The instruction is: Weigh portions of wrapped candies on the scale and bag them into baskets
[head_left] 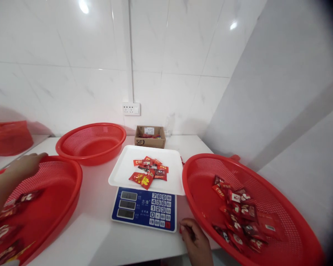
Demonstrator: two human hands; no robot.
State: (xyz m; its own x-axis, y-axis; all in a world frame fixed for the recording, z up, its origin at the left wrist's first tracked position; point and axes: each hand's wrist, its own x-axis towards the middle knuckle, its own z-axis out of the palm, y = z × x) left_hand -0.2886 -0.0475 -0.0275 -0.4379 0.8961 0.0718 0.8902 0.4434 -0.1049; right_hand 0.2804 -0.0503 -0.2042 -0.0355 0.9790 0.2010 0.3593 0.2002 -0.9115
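Observation:
My left hand (26, 165) is at the far rim of the left red plastic basket (78, 177), its fingers closed over the edge. Several dark red snack packets (7, 233) lie in that basket. By the lower right corner of the weighing scale (144, 208), my right hand (195, 240) is curled, with a bit of a small red packet (180, 229) showing at the fingertips. On the scale's white tray (119, 170) rests a small heap of red packets (150, 171). The scale's display digits are too faint to read.
To the right, another red basket (194, 159) holds several red packets (244, 218). A third red basket (97, 160) stands behind on the left. Against the wall are a cardboard box (150, 142) and a clear bottle (170, 125). A red bag (9, 138) sits far left.

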